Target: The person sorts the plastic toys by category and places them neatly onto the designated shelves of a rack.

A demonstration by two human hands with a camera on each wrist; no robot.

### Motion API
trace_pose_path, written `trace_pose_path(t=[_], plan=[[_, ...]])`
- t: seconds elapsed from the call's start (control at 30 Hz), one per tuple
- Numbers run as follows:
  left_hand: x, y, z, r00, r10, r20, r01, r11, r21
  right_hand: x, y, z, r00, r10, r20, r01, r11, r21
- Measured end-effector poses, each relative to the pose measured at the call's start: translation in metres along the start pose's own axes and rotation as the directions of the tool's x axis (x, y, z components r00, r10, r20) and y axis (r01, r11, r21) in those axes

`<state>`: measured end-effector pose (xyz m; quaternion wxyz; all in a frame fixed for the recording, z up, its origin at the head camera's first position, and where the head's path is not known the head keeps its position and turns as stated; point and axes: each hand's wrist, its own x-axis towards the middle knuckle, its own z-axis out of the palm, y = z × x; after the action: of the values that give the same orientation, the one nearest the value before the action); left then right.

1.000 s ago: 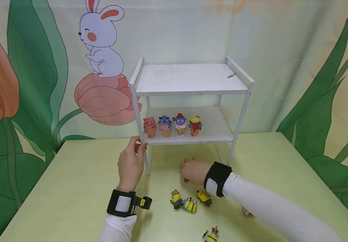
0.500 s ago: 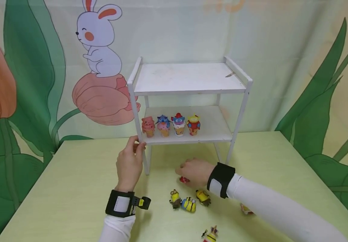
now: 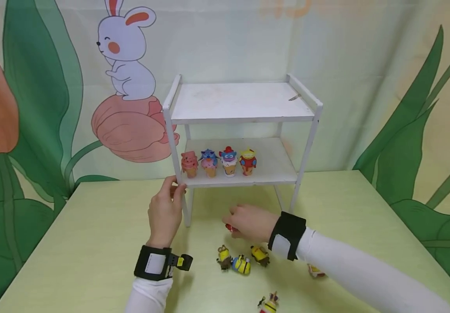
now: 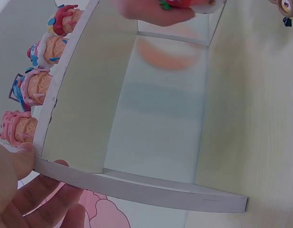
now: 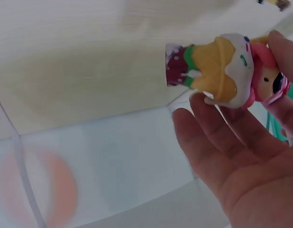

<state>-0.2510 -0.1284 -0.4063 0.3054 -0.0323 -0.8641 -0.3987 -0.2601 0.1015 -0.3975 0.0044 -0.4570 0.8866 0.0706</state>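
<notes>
My left hand (image 3: 165, 213) grips the left front leg of a white two-tier shelf (image 3: 244, 182) at the lower tier's corner; in the left wrist view its thumb and fingers wrap round that post. Below the front of the lower tier, my right hand (image 3: 254, 221) pinches an ice-cream-cone figurine (image 5: 218, 66) by its pink-and-tan head end. The cone lies sideways, its dark red base pointing away from the palm in the right wrist view. From the head, mostly a small red part shows. Several cone figurines (image 3: 229, 161) stand upright in a row on the lower tier, towards its left.
Three yellow minion figures (image 3: 241, 264) lie on the pale table (image 3: 103, 243) in front of the right hand. A crowned minion (image 3: 269, 303) is at the near edge of view. Another small toy (image 3: 316, 271) sits partly behind the right sleeve. A cartoon curtain (image 3: 225, 39) hangs behind.
The head view has shifted slightly, so the shelf appears further left. My right hand has turned a little, carrying the held figurine left and slightly up. The left hand keeps its grip.
</notes>
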Motion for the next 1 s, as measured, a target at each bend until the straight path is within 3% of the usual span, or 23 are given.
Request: trace_pose_path(t=[0.17, 0.37, 0.5, 0.73, 0.83, 1.0], plan=[[0.000, -0.001, 0.001, 1.000, -0.006, 0.002, 0.006, 1.000, -0.006, -0.006, -0.002, -0.010, 0.997, -0.035, -0.062, 0.036, 0.999, 0.010], [0.000, -0.003, 0.001, 1.000, -0.009, -0.001, 0.009, 1.000, -0.012, -0.015, -0.004, -0.022, 0.992, -0.042, -0.118, 0.059, 0.989, 0.139], [0.000, -0.003, 0.001, 1.000, -0.014, 0.000, 0.014, 1.000, -0.011, -0.021, -0.007, -0.039, 0.979, -0.032, -0.203, 0.078, 0.971, 0.226], [0.000, 0.000, 0.000, 1.000, -0.020, 0.010, 0.020, 1.000, -0.009, -0.035, -0.005, -0.068, 0.902, 0.031, -0.431, 0.116, 0.943, 0.311], [0.000, 0.001, 0.000, 1.000, -0.019, 0.011, 0.019, 1.000, -0.004, -0.042, -0.001, -0.077, 0.863, 0.103, -0.495, 0.086, 0.935, 0.344], [-0.001, 0.002, -0.001, 1.000, -0.017, 0.011, 0.017, 1.000, 0.002, -0.052, 0.006, -0.088, 0.783, 0.248, -0.570, 0.041, 0.895, 0.445]])
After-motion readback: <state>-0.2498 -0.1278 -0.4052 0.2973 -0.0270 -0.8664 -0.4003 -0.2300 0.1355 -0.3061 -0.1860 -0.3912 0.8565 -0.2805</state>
